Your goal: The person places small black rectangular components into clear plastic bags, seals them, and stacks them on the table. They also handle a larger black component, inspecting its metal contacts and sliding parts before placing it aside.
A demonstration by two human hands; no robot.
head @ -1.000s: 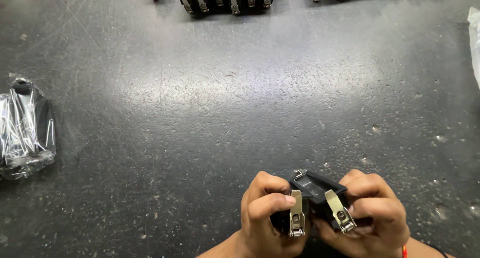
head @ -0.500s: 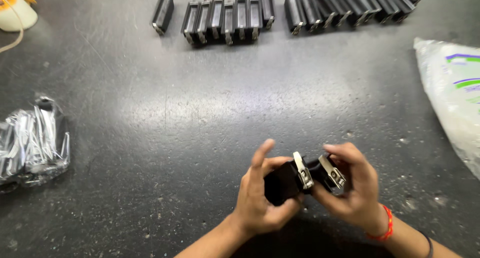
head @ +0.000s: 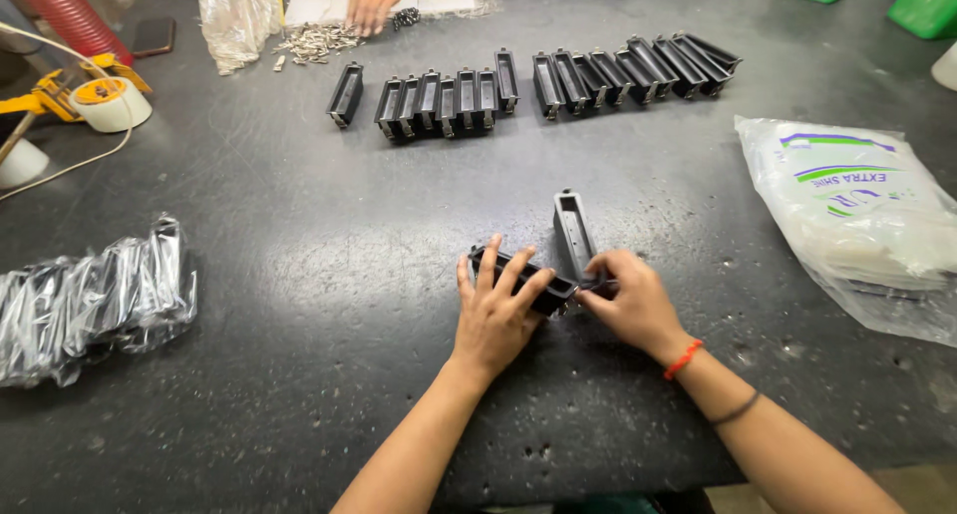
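- Since half a second ago both hands have dropped to the tabletop [head: 299,275]; two black plastic housings now rest on it instead of being held up, and the metal clips no longer show.
- Left hand [head: 498,310] lies flat, fingers spread, pressing on the near black housing [head: 533,287].
- Right hand [head: 628,300] pinches its end, just beside the second housing [head: 572,233], which lies pointing away.
- Step, as I judge it: seating or setting down an assembled pair; next move needs a steady press, then release.
- Rows of matching housings [head: 558,75] at the far side.
- White printed plastic bag [head: 857,205] on the right, clear bag of dark parts [head: 90,300] on the left, co-worker's hand [head: 371,0] at the top.
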